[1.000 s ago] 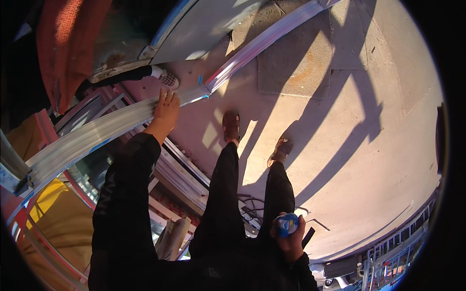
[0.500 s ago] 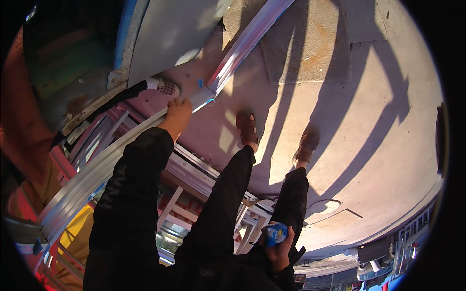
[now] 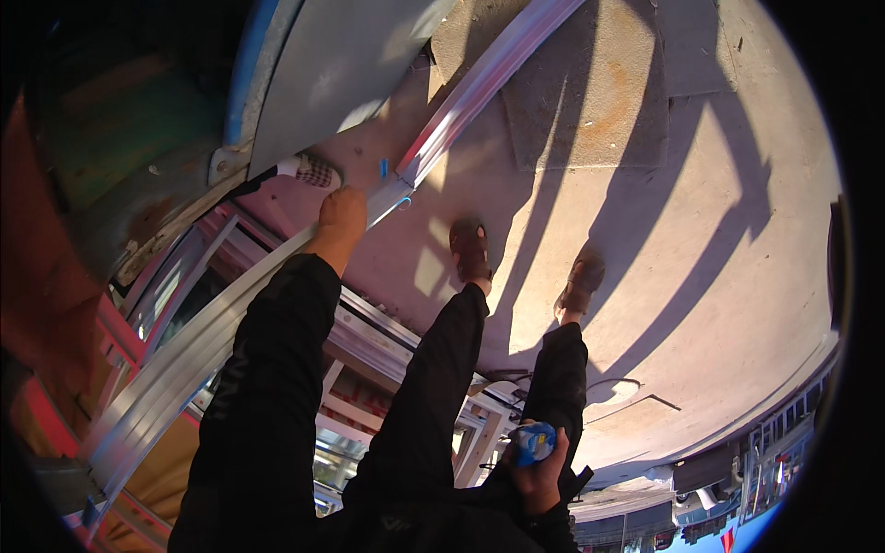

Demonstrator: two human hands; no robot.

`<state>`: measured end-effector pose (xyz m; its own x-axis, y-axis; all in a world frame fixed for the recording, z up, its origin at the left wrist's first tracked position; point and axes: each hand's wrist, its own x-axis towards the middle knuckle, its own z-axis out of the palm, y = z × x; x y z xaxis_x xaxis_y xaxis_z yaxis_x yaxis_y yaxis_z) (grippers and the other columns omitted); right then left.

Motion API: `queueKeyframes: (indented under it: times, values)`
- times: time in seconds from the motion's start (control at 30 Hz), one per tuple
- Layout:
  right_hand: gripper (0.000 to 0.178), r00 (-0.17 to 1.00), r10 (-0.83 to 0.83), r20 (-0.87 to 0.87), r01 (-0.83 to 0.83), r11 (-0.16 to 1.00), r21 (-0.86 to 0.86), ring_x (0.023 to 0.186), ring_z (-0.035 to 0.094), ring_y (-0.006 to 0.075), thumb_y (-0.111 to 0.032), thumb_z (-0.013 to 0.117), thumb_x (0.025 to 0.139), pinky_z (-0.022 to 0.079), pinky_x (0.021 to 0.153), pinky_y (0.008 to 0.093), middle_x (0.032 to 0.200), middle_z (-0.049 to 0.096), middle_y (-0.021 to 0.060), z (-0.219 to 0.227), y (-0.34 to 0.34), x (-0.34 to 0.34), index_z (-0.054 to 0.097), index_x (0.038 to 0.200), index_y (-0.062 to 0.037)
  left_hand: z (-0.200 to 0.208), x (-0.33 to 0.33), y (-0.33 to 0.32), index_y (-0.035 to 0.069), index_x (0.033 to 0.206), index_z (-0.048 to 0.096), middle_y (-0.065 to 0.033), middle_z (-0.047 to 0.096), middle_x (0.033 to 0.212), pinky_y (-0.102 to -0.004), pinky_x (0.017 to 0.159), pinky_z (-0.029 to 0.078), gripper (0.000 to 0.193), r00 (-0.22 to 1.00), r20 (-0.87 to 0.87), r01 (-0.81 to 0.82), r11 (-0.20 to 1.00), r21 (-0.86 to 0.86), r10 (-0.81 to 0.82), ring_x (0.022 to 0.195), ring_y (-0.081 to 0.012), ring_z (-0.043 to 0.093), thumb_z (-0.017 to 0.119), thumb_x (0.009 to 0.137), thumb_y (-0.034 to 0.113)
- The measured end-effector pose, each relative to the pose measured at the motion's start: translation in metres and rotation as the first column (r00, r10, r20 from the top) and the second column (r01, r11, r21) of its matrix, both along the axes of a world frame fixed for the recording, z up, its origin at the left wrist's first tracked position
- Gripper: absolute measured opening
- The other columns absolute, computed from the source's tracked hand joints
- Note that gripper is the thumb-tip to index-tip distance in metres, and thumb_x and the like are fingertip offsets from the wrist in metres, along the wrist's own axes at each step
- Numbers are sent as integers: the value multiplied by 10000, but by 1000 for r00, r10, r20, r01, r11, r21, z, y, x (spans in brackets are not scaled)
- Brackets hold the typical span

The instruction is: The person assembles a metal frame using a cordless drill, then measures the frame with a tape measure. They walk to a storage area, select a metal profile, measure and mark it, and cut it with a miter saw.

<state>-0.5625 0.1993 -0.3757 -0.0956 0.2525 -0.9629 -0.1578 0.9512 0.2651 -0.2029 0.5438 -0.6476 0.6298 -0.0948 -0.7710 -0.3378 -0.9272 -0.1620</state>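
Observation:
My left hand (image 3: pixel 342 219) is closed at the far part of a long silver metal profile (image 3: pixel 189 346), with its fingers curled over the far edge. The fingertips are hidden. The profile runs from the lower left up to a corner, where it meets a pinkish-silver profile (image 3: pixel 489 81) that slants away to the top. A thin blue strip (image 3: pixel 405 202) sticks out at that corner. Low and close to my body, my right hand (image 3: pixel 538 481) grips a round blue-and-white object (image 3: pixel 533 443) whose kind I cannot make out.
Stacked metal frames (image 3: pixel 364 346) lie under and beside my left arm. A large grey panel (image 3: pixel 336 69) stands at the upper left, with another person's checked shoe (image 3: pixel 316 171) by it. My sandalled feet (image 3: pixel 470 249) stand on the concrete floor. A flat board (image 3: pixel 590 120) lies ahead.
The fingers of my left hand have drawn together into a tighter curl on the profile. The view has shifted slightly. My right hand keeps the blue-and-white object near my body.

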Motion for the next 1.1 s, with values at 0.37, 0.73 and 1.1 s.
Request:
queueKeyframes:
  times: [0.37, 0.73, 1.1]
  values:
    - [686, 994, -100, -40, 100, 995, -2, 832, 661, 321, -663, 390, 931, 533, 701, 426, 1001, 670, 198, -5, -21, 8, 580, 1192, -57, -15, -2, -5, 37, 947, 727, -170, 691, 1024, -391, 842, 569, 150, 998, -61, -5, 999, 38, 8, 1014, -320, 685, 603, 868, 67]
    - [622, 954, 29, 299, -3, 996, -85, 1002, 652, 279, -576, 438, 973, 514, 902, 390, 1076, 674, 148, 68, -43, 52, 601, 1174, -11, 151, 6, 37, 54, 943, 723, -150, 694, 1033, -411, 840, 565, 136, 998, 65, -22, 997, 70, 17, 980, -323, 691, 606, 877, 74]
    - [627, 844, -32, 535, 59, 998, -33, 904, 659, 296, -619, 404, 954, 527, 754, 411, 1035, 677, 148, 116, -104, 150, 597, 1149, -55, 328, 18, 58, 42, 928, 733, -173, 710, 1008, -443, 862, 552, 127, 995, 39, -94, 970, 226, 87, 978, -343, 696, 648, 847, 91]
